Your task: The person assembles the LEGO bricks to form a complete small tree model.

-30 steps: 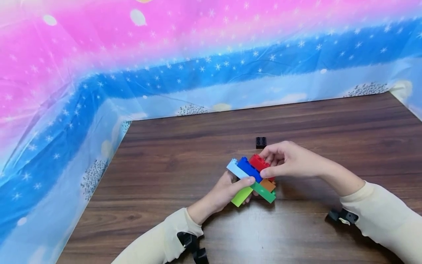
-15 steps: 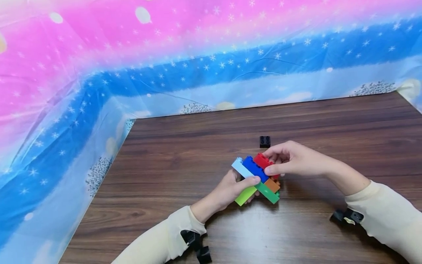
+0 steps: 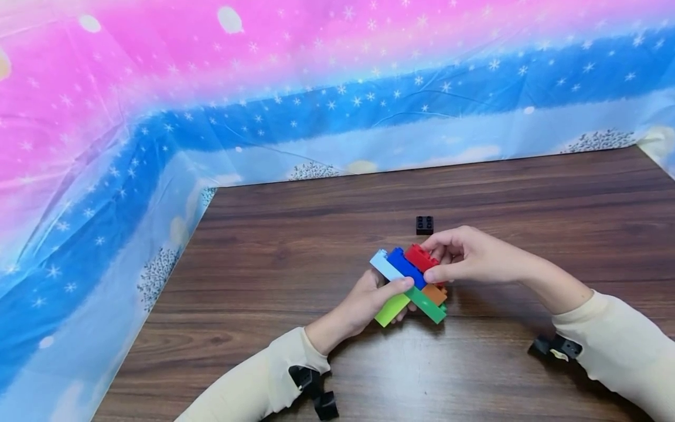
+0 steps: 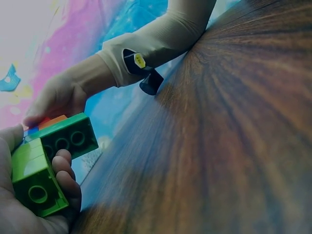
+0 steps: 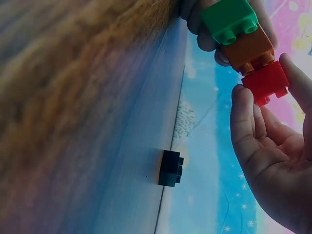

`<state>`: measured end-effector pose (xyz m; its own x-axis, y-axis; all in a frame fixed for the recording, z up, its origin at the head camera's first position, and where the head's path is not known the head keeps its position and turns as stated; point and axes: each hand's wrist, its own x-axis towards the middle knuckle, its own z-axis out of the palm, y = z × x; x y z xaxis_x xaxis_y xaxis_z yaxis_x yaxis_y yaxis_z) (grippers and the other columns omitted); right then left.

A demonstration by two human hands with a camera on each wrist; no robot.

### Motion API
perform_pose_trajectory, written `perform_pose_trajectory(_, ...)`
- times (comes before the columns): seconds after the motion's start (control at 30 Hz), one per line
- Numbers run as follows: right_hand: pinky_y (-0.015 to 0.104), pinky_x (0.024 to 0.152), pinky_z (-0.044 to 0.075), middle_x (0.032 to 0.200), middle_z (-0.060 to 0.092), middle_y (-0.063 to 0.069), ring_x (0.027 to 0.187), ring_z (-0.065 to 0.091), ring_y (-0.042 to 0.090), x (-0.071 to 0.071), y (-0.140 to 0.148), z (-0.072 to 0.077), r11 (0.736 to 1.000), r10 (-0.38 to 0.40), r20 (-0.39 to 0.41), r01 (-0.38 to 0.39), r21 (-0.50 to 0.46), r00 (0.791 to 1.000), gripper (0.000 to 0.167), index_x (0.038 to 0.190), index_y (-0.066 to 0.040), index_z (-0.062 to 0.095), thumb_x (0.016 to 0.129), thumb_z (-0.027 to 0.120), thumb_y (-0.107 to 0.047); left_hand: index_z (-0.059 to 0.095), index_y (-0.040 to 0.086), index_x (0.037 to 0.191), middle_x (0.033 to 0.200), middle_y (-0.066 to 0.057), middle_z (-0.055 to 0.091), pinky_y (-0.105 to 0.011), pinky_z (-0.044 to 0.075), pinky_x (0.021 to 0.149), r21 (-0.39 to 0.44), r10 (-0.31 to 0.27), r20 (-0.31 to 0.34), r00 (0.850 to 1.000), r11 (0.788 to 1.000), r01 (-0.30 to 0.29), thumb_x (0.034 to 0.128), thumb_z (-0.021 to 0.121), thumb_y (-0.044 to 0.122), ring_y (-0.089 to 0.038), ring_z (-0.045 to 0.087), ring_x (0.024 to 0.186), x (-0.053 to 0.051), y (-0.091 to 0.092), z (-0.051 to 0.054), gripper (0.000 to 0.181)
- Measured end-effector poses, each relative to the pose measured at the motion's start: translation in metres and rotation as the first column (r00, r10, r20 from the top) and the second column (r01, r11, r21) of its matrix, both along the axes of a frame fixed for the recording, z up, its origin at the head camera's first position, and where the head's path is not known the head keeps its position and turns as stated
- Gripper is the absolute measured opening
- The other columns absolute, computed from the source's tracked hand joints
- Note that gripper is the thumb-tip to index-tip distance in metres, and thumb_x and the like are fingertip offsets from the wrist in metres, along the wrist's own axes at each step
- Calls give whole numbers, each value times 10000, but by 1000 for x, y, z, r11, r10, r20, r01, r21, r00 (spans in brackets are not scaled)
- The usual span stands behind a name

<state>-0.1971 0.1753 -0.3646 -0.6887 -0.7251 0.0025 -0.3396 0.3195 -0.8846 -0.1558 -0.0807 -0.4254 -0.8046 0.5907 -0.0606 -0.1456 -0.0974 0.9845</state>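
Observation:
A block build of joined toy bricks is held tilted above the table between both hands. My left hand (image 3: 355,308) grips its lower left, thumb across the front, near the lime brick (image 3: 392,310) and the green brick (image 3: 431,308). Higher up are a light blue brick (image 3: 384,264), a dark blue brick (image 3: 405,266) and an orange brick (image 3: 435,293). At the upper right end, my right hand (image 3: 471,255) pinches the red brick (image 5: 265,83) between thumb and fingers. In the left wrist view, the hollow undersides of the lime brick (image 4: 38,178) and green brick (image 4: 73,139) show.
A loose black brick (image 3: 424,225) stands studs up on the brown wooden table (image 3: 295,234), just beyond the right hand. A pink and blue patterned cloth (image 3: 316,105) hangs along the back and left edges. Black mounts (image 3: 313,390) sit at both sleeve cuffs.
The head view has shifted slightly, so everything appears a little further right than a second ago. Both hands keep the same hold on the bricks.

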Motion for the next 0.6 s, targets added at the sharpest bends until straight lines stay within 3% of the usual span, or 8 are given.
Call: perform_pose_trajectory(0.6, 286, 646, 557, 885, 724, 50, 763, 662, 250, 0, -2, -5, 995, 64, 10, -63, -79, 998, 272, 1202, 11, 709, 969, 773, -113, 519, 18, 1355, 946, -54, 708, -278, 561, 572, -10, -42, -81, 996, 999, 42, 1063, 605, 221, -190, 643, 656, -1, 1, 0, 365)
